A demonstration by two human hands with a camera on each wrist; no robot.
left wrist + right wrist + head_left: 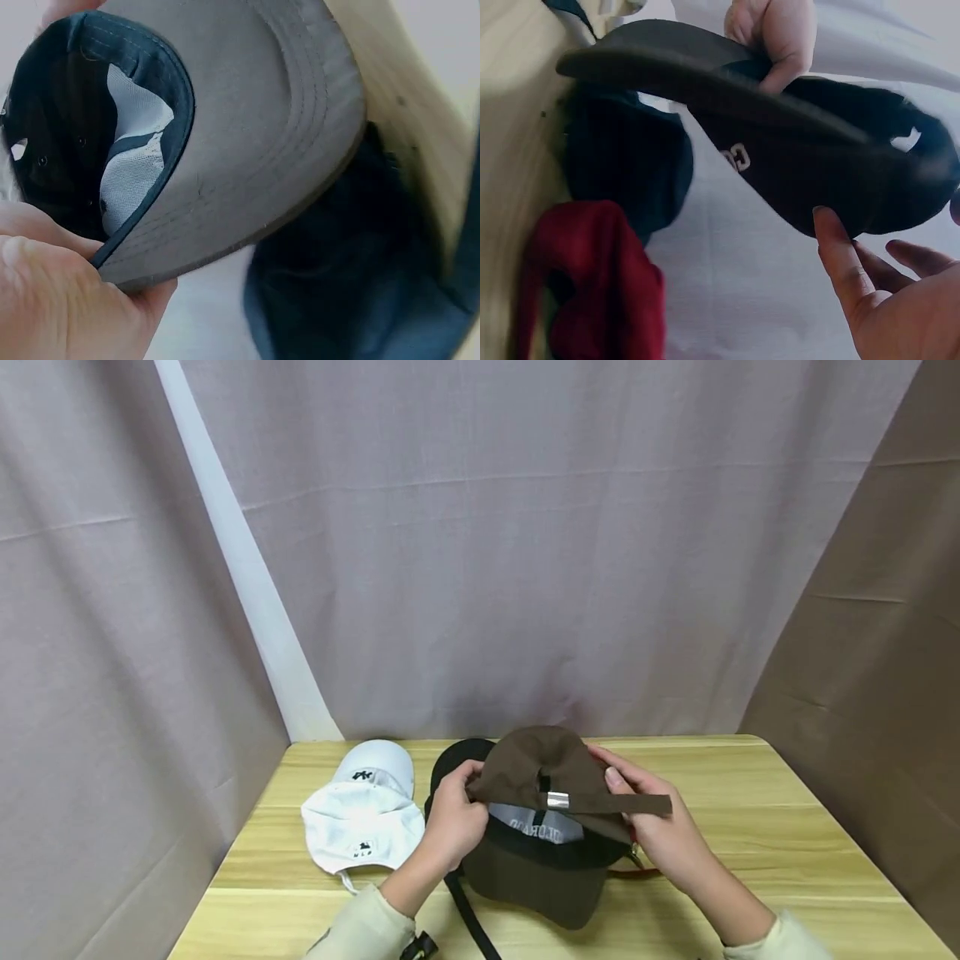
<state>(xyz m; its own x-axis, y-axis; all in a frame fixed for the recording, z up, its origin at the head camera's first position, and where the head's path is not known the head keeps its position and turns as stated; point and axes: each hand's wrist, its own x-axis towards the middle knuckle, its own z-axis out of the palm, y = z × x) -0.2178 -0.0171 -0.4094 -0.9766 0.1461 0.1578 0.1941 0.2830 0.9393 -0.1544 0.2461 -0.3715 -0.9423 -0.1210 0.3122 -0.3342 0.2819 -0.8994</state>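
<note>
A brown baseball cap (536,889) is held up in both hands, its opening and the underside of its brim toward me. White lettering shows through the pale lining inside. Its loose back strap (622,804) runs through a metal buckle (557,800) and sticks out to the right. My left hand (453,818) grips the cap's left edge, thumb at the rim. On the other side my right hand (663,835) holds it with the thumb near the strap and fingers behind; in the right wrist view the fingertips (831,225) touch the outside of the crown.
A white cap (363,822) with dark logos lies at the left of the wooden table (787,852). Partly covered by the brown cap is a black cap (459,755), its strap (471,917) trailing forward. A red cap (604,277) lies beside it. Grey curtains (525,568) stand behind.
</note>
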